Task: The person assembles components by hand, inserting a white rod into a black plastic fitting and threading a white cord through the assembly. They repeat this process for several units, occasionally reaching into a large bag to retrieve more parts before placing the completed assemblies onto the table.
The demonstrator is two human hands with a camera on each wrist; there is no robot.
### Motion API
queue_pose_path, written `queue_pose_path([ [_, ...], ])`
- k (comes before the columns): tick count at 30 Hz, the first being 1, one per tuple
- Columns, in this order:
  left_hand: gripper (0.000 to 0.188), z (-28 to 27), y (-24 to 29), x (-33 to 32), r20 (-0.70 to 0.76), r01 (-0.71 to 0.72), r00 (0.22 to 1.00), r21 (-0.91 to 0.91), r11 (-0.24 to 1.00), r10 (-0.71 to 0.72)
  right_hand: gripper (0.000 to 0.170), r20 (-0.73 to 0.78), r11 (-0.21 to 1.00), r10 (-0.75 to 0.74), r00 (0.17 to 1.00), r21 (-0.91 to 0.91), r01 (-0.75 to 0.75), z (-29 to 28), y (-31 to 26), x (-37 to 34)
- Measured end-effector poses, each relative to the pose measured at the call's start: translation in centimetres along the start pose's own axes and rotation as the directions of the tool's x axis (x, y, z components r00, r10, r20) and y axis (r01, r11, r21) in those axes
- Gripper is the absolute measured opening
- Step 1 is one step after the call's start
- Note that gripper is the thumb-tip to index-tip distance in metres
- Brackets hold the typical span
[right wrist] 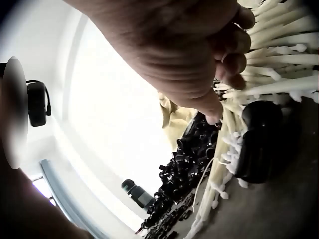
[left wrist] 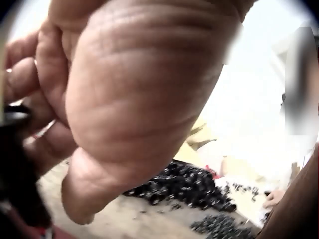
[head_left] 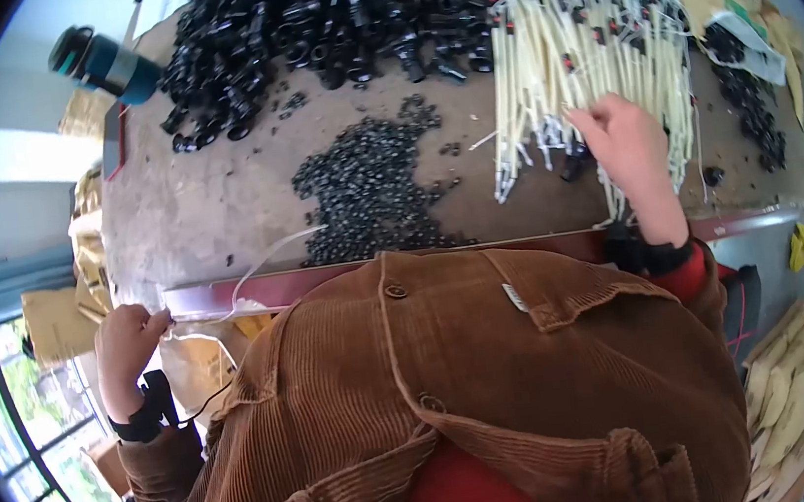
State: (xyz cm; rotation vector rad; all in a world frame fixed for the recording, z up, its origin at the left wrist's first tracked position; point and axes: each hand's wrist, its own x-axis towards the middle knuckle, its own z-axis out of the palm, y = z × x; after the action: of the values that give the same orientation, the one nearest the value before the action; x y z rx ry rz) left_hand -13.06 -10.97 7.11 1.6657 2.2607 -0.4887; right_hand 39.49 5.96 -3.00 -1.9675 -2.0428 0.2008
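At the table's left front corner is my left hand (head_left: pixel 130 346), its fingers curled. The left wrist view has those fingers bent around a dark, blurred black part (left wrist: pixel 22 169); its far end is out of frame. My right hand (head_left: pixel 626 141) is over the lower part of a spread of cream tubes (head_left: pixel 540 67) with white ends. Seen from the right wrist, its thumb and bent fingers (right wrist: pixel 232 69) pinch at a cream tube (right wrist: pixel 284 87), though the contact is partly hidden. A black fitting (right wrist: pixel 259 144) lies just below that hand.
Black fittings (head_left: pixel 325 12) are heaped along the back, with small black pieces (head_left: pixel 369 180) piled mid-table. A thin clear tube (head_left: pixel 269 256) crosses the front edge. A dark bottle (head_left: pixel 108 66) stands back left; more black parts (head_left: pixel 751 107) lie at right, beside a white bag (head_left: pixel 750 43).
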Motion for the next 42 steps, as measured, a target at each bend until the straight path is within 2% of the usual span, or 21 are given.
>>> queue_pose_path([
  [3,0.025,2.2,-2.7,-1.2,-0.176,0.09,0.983,0.211,0.973,-0.052,0.033,0.066,0.995,-0.102,0.993,0.013,0.102,1.8,2.3,1.4],
  [5,0.025,2.4,0.4,1.3,-0.413,-0.151,0.894,0.083,0.985,0.171,0.034,0.1,0.993,-0.119,0.988,0.0,0.119,2.2,2.6,1.8],
  [7,0.023,0.9,6.4,3.6,-0.32,-0.28,0.927,-0.243,0.929,0.195,0.032,0.036,0.962,-0.144,0.989,0.238,0.131,1.8,2.6,2.7],
  [8,0.021,1.1,8.8,4.9,-0.344,-0.421,0.883,-0.279,0.863,0.319,0.03,-0.051,0.946,-0.107,0.993,0.302,0.117,1.8,2.8,3.1],
  [10,0.017,1.1,13.9,6.7,-0.345,-0.64,0.764,-0.293,0.71,0.545,0.028,-0.134,0.933,-0.036,0.99,0.35,0.081,0.9,2.9,2.5],
  [11,0.017,0.8,16.6,7.2,-0.32,-0.718,0.695,-0.278,0.638,0.644,0.026,-0.101,0.856,0.059,0.993,0.518,0.002,0.0,2.6,2.1],
  [13,0.02,1.1,21.4,8.8,-0.325,-0.9,0.434,-0.207,0.384,0.84,0.021,-0.007,0.593,0.217,0.976,0.795,-0.126,-1.3,2.6,1.7],
  [14,0.021,1.2,23.8,9.3,-0.324,-0.936,0.342,-0.2,0.29,0.882,0.021,-0.01,0.594,0.231,0.973,0.793,-0.133,-1.4,3.1,1.2],
  [17,0.023,1.8,30.1,10.3,-0.322,-0.983,0.151,-0.149,0.108,0.934,0.015,0.08,0.108,0.236,0.969,0.988,-0.108,-1.6,4.6,-0.6],
  [18,0.022,2.1,31.8,10.5,-0.321,-0.994,0.067,-0.105,0.035,0.945,0.015,0.078,0.114,0.245,0.967,0.988,-0.108,-1.8,5.1,-1.1],
  [21,0.019,2.8,35.7,10.5,-0.312,-0.999,0.037,-0.003,0.038,0.949,0.015,0.112,-0.131,0.284,0.952,0.988,-0.077,-2.4,6.5,-2.7],
  [27,0.017,3.5,41.1,9.5,-0.191,-0.985,-0.02,0.17,0.013,0.981,0.015,0.125,-0.16,0.343,0.931,0.984,-0.074,-1.3,9.2,-4.7],
  [30,0.02,4.6,43.0,10.1,-0.164,-0.966,0.075,0.235,0.113,0.984,0.014,0.266,-0.127,0.313,0.912,0.963,-0.237,0.1,7.8,-5.7],
  [31,0.02,4.3,43.1,9.9,-0.166,-0.965,0.048,0.248,0.089,0.985,0.014,0.321,-0.212,0.26,0.911,0.939,-0.27,0.1,7.0,-6.0],
  [34,0.022,3.6,41.4,9.7,-0.14,-0.973,0.117,0.18,0.141,0.983,0.013,0.401,-0.427,0.098,0.911,0.844,-0.326,0.6,5.8,-6.4],
  [36,0.022,2.8,39.4,10.1,-0.237,-0.978,0.196,-0.112,0.174,0.952,0.012,0.417,-0.55,-0.015,0.909,0.755,-0.356,1.7,5.5,-5.7],
  [37,0.022,3.1,38.3,10.6,-0.231,-0.98,0.193,-0.103,0.173,0.954,0.011,0.386,-0.591,-0.193,0.902,0.688,-0.421,2.5,5.3,-5.2],
  [38,0.02,3.8,37.0,11.1,-0.351,-0.914,0.313,-0.365,0.179,0.882,0.01,0.335,-0.611,-0.363,0.87,0.619,-0.493,2.9,5.1,-4.7],
  [39,0.018,4.1,35.9,11.4,-0.43,-0.79,0.453,-0.599,0.129,0.781,0.01,0.327,-0.611,-0.367,0.871,0.621,-0.491,2.8,4.5,-4.1],
  [40,0.018,2.9,34.8,10.8,-0.439,-0.796,0.454,-0.591,0.131,0.775,0.01,0.359,-0.544,-0.392,0.847,0.652,-0.528,2.3,3.5,-3.6],
  [42,0.017,-0.5,32.4,8.6,-0.224,-0.48,0.754,-0.83,0.285,0.617,0.01,0.43,-0.396,-0.44,0.789,0.695,-0.6,1.6,2.0,-3.1],
])
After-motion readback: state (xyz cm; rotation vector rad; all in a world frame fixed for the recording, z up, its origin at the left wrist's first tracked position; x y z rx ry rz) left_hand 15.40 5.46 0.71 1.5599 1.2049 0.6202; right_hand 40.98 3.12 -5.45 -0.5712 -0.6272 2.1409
